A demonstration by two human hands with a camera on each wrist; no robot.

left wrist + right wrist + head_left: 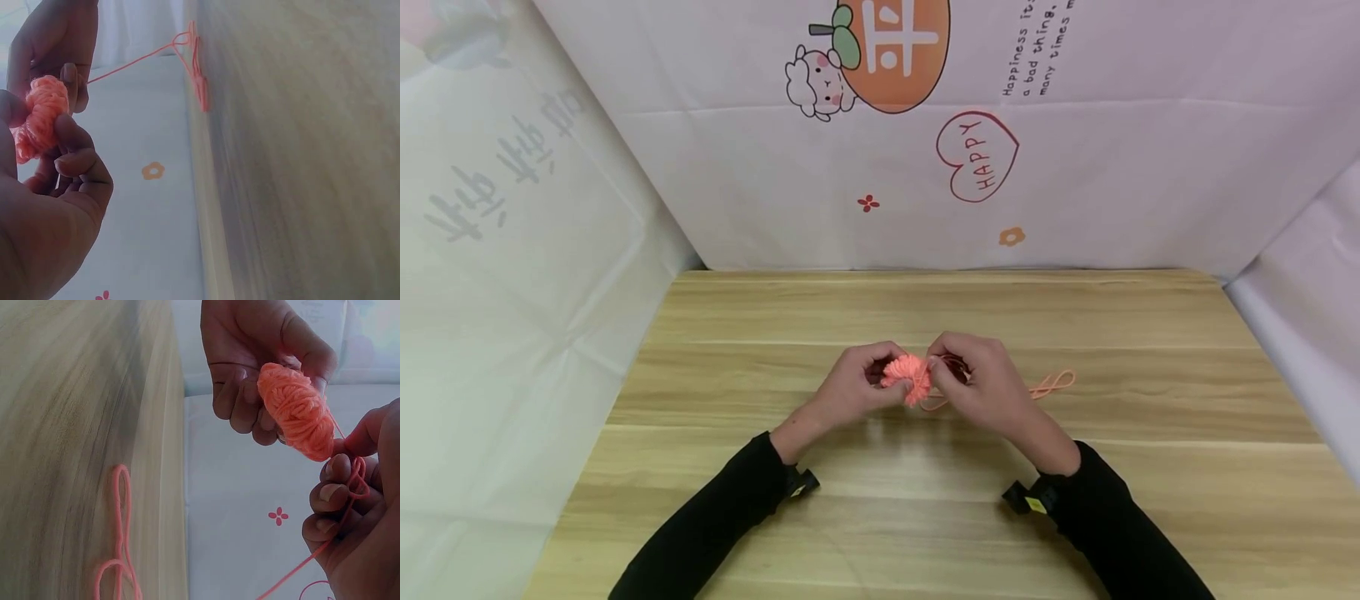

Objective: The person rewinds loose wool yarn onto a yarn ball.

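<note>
A small wound bundle of coral-pink yarn (907, 377) is held above the table between both hands. The left hand (855, 379) grips it from the left, thumb on the near side and fingers behind. At its right end, the right hand (981, 379) pinches the yarn between thumb and index finger. In the right wrist view a looped strand (358, 478) lies across the right hand's curled fingers. From there a single strand runs down to loose yarn (122, 519) on the table. The left wrist view shows the bundle's (47, 112) ridged, wrapped side.
The wood-grain table (880, 517) spans the area under the hands. Behind it hangs a white printed cloth (760, 192), with more white cloth (1315, 317) at the sides. A loose yarn loop (1056, 382) lies right of the right hand. Small black devices (803, 483) sit at both wrists.
</note>
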